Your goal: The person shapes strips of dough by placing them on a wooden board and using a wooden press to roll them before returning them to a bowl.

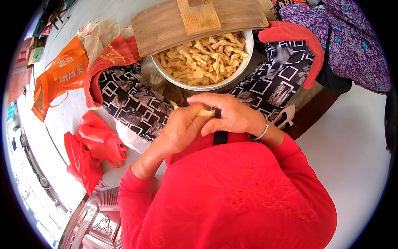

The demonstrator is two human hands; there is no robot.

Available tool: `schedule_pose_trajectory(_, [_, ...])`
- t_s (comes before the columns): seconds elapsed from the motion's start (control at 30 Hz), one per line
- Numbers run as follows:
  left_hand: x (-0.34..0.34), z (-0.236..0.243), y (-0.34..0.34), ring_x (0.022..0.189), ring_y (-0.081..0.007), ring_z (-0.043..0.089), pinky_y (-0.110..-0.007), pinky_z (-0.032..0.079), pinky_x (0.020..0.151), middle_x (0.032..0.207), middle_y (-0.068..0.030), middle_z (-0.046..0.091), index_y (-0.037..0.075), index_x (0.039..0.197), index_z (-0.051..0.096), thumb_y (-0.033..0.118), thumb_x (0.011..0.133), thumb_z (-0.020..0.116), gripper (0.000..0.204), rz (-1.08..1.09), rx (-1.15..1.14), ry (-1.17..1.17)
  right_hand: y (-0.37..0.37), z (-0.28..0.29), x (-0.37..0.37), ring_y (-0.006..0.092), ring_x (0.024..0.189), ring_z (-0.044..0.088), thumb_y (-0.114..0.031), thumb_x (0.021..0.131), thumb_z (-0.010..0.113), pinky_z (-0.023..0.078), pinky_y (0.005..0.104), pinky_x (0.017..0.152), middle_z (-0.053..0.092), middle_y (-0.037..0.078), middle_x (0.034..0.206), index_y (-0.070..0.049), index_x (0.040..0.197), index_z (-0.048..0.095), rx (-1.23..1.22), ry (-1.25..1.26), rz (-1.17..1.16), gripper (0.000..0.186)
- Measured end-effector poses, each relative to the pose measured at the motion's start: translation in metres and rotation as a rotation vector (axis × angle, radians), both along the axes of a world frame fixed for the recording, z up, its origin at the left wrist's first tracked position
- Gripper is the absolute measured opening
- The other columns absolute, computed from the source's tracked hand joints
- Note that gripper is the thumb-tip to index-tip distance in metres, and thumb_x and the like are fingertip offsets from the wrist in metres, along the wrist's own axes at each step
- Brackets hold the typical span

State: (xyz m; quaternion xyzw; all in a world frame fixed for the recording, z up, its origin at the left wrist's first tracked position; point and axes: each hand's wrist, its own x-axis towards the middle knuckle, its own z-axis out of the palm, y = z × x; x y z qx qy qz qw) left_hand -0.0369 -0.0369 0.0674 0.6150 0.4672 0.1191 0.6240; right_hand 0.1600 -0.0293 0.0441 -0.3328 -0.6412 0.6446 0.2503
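Note:
My two hands meet above my lap, in front of the pan. My left hand (180,128) has its fingers closed around a pale yellow strip (206,112), which looks like the knotted pieces in the pan; one end shows between the hands. My right hand (236,113), with a bangle at the wrist, curls over the same spot, thumb toward the left hand. Its fingertips are partly hidden. Ahead, a round metal pan (199,88) holds a heap of yellow knotted strips (203,60), perhaps tofu skin.
A wooden board (157,33) with a crosspiece lies over the pan's far side. Patterned trouser legs (128,97) flank the pan. At left are an orange bag (62,76) and a red bag (95,141); purple flowered cloth (352,45) is far right.

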Motion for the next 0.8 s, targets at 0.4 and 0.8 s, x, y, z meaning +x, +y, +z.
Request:
schedule_pose_trajectory(0.4, [0.060, -0.009, 0.055, 0.060, -0.0061, 0.043, -0.023, 0.034, 0.052, 0.069, 0.0017, 0.051, 0.002, 0.082, 0.060, 0.018, 0.090, 0.056, 0.018, 0.100, -0.265, -0.435, 0.027, 0.034, 0.030, 0.0320, 0.095, 0.060, -0.020, 0.084, 0.068, 0.048, 0.0358, 0.084, 0.061, 0.018, 0.105, 0.001, 0.107, 0.063, 0.796, -0.175, -0.571, 0.031])
schedule_pose_trajectory(0.8, [0.028, -0.004, 0.074, 0.060, -0.0073, 0.041, -0.028, 0.037, 0.052, 0.060, -0.0001, 0.046, -0.006, 0.082, 0.058, 0.021, 0.095, 0.054, 0.030, -0.073, 0.270, 0.001, 0.050, 0.001, 0.040, 0.0235, 0.051, 0.053, -0.021, 0.088, 0.065, 0.041, 0.0355, 0.049, 0.049, 0.012, 0.054, -0.001, 0.069, 0.052, 0.434, -0.496, -0.522, 0.030])
